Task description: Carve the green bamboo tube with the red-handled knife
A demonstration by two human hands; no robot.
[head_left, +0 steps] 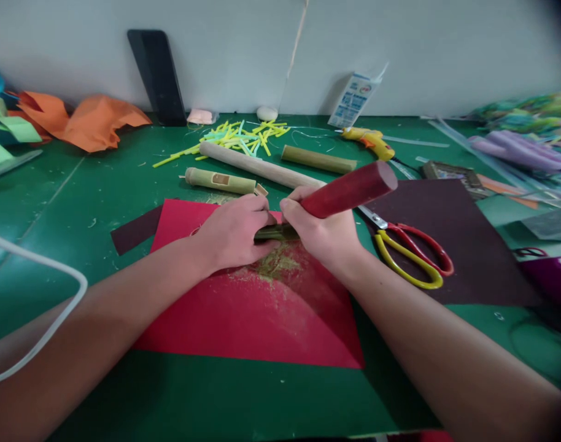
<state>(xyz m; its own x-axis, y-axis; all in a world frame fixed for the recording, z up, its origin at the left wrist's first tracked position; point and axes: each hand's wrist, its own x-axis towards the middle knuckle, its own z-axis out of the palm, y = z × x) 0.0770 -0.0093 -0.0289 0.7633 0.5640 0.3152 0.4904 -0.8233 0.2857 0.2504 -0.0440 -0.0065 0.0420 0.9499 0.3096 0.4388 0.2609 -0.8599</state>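
Note:
My left hand (237,230) is closed around a dark green bamboo piece (275,232), pressing it on a red sheet (257,319). In my right hand (329,236) a tool with a thick red round handle (349,189) is gripped; the handle slants up to the right. Its working end is hidden behind my fingers, close to the bamboo. Greenish shavings (278,264) lie scattered on the sheet below the bamboo. Just beyond my left hand lies a bamboo tube (220,180) with a rectangular notch cut in it.
Scissors (412,255) with red and yellow handles rest on a dark sheet (474,245) at the right. Behind my hands lie a wooden rod (257,164), another bamboo tube (318,158), yellow strips (232,138) and a glue gun (370,142). A phone (157,77) leans on the wall.

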